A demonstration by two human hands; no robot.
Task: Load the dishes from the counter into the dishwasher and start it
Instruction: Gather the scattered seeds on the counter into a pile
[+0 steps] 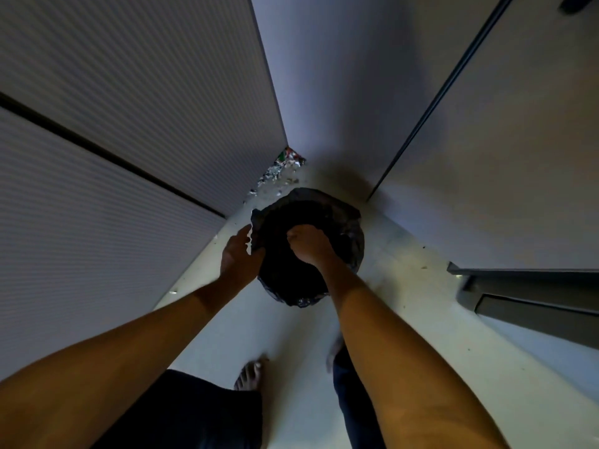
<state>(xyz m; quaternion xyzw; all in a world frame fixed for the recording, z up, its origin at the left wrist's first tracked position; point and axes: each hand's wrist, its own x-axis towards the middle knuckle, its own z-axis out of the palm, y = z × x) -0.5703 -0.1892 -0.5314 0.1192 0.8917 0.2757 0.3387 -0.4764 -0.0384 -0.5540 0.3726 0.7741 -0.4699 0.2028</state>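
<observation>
Bin bag [285, 280] — L hand [241, 254] pinches rim; R hand [308, 243] grip curled inside — hold unclear.

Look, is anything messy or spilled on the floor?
Yes. Shiny crumpled wrappers lie scattered on the floor in the corner behind the bin bag, beside the cabinet, instead of inside it. Dark specks dot the floor to the right too. The left hand holds the bag's rim.

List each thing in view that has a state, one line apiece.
bin bag: open at the top, standing on the floor.
left hand: grips the bag's rim.
right hand: fingers curled over the bag's mouth; contents unclear.
foil scraps: crumpled, on the floor in the corner.
cupboard doors: shut.
</observation>
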